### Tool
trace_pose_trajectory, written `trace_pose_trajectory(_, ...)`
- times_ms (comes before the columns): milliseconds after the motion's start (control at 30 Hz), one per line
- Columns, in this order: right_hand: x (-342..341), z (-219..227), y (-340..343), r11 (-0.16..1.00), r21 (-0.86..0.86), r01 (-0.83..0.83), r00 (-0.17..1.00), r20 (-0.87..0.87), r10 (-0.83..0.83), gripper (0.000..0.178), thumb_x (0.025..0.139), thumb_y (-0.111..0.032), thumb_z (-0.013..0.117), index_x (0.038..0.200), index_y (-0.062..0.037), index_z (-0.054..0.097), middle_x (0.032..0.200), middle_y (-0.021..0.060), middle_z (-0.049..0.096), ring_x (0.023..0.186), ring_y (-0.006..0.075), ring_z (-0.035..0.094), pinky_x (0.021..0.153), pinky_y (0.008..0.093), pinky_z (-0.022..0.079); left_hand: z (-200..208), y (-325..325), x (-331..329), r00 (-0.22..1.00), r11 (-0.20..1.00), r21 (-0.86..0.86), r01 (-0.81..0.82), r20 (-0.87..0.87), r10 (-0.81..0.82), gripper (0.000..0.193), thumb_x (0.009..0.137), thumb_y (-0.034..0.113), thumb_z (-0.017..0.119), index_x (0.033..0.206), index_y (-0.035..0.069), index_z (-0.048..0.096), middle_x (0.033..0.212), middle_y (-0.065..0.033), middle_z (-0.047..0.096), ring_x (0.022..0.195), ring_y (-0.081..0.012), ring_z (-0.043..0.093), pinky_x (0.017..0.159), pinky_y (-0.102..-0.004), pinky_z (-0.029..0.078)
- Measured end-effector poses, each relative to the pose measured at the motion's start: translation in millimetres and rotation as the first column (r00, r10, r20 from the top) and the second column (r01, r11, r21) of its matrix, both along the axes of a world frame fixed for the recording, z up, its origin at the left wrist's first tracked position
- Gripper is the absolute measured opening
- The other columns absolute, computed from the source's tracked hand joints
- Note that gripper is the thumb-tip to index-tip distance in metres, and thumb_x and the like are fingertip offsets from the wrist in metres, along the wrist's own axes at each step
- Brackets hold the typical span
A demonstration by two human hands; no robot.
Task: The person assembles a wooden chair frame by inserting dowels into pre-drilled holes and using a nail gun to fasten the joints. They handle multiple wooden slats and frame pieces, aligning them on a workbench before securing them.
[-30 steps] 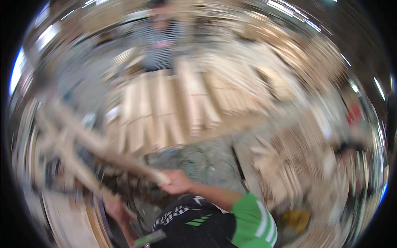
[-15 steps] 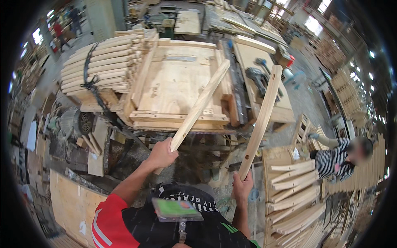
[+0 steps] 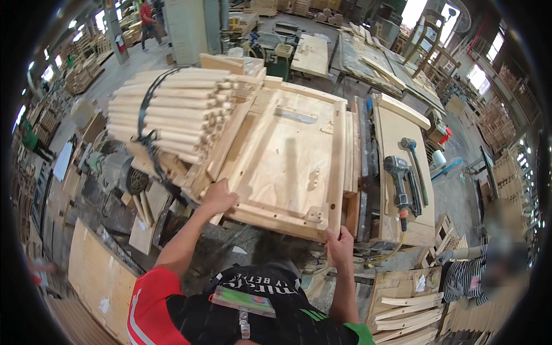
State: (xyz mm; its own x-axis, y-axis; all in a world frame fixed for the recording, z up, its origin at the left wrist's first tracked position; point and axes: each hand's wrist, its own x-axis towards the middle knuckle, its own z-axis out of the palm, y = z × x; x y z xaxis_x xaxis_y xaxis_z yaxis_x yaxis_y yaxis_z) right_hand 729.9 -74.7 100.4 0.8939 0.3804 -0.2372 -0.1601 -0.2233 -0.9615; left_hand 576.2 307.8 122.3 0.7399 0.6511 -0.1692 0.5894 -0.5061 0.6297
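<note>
My left hand [image 3: 218, 198] is closed around the near end of a pale wooden slat [image 3: 254, 150], which runs away from me along the left side of a shallow plywood tray-like jig [image 3: 282, 172]. On the jig's right side, a second slat [image 3: 334, 192] with dark holes lies lengthwise. Its near end is gripped in my right hand [image 3: 340, 247], by the jig's front right corner. A flat metal strip [image 3: 296, 115] rests on the board toward the far end.
Left of the jig lies a strapped bundle of wooden rods [image 3: 167, 109]. On a board at the right are a nail gun [image 3: 398, 175] and a hammer [image 3: 411, 149]. Curved slats [image 3: 405, 313] lie at lower right, near a person in a striped top [image 3: 463, 279].
Both slats, raised and slanting before, have come down along the jig's two sides, still in my hands. My view has shifted left, and the jig appears farther right and turned.
</note>
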Motion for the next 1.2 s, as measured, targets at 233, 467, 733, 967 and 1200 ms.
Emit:
trace_pose_trajectory(233,70,-19,24,0.991,-0.137,0.007,0.988,0.151,0.014,0.029,0.092,-0.013,0.079,0.111,-0.0009,0.06,0.079,0.0056,0.067,0.054,0.0093,0.058,0.046,0.0275,0.048,1,29,43,0.988,0.988,0.107,-0.107,-0.104,0.118,0.043,0.084,0.027,0.07,0.113,-0.005,0.065,0.107,-0.0315,0.071,0.105,-0.0479,0.069,0.093,-0.0536,0.054)
trace_pose_trajectory(467,130,16,32,0.885,-0.407,0.228,0.864,0.503,0.008,0.032,0.082,-0.017,0.08,0.106,0.0004,0.067,0.071,0.013,0.063,0.064,0.0287,0.065,0.064,0.0411,0.052,-19,49,44,0.979,0.98,0.132,-0.147,-0.124,0.163,0.042,0.085,0.027,0.069,0.115,-0.003,0.065,0.111,-0.0316,0.071,0.107,-0.0482,0.068,0.096,-0.0535,0.053)
trace_pose_trajectory(733,146,14,46,0.624,-0.675,0.395,0.784,0.601,0.153,0.035,0.088,-0.022,0.076,0.116,-0.0043,0.064,0.108,0.0172,0.063,0.098,0.0399,0.065,0.083,0.0513,0.054,-40,67,45,0.982,0.987,0.083,-0.135,-0.124,0.145,0.043,0.086,0.027,0.069,0.115,-0.005,0.062,0.109,-0.0315,0.07,0.107,-0.0494,0.066,0.095,-0.0542,0.052)
trace_pose_trajectory(967,138,16,64,0.503,-0.755,0.42,0.802,0.568,0.183,0.051,0.088,-0.022,0.078,0.133,-0.0042,0.06,0.124,0.0178,0.056,0.119,0.0407,0.055,0.094,0.0514,0.051,-45,61,40,0.962,0.984,0.091,-0.156,-0.211,0.172,0.046,0.088,0.029,0.069,0.116,-0.006,0.061,0.108,-0.0325,0.07,0.107,-0.0492,0.067,0.096,-0.0552,0.052)
trace_pose_trajectory(1200,139,21,72,0.618,-0.63,0.469,0.701,0.692,0.173,0.059,0.087,-0.016,0.077,0.14,-0.0007,0.056,0.135,0.0215,0.054,0.121,0.0422,0.054,0.103,0.0524,0.045,-36,52,43,0.947,0.971,0.159,-0.18,-0.24,0.215,0.047,0.093,0.037,0.069,0.113,-0.005,0.061,0.104,-0.0334,0.071,0.104,-0.0498,0.068,0.092,-0.0571,0.052)
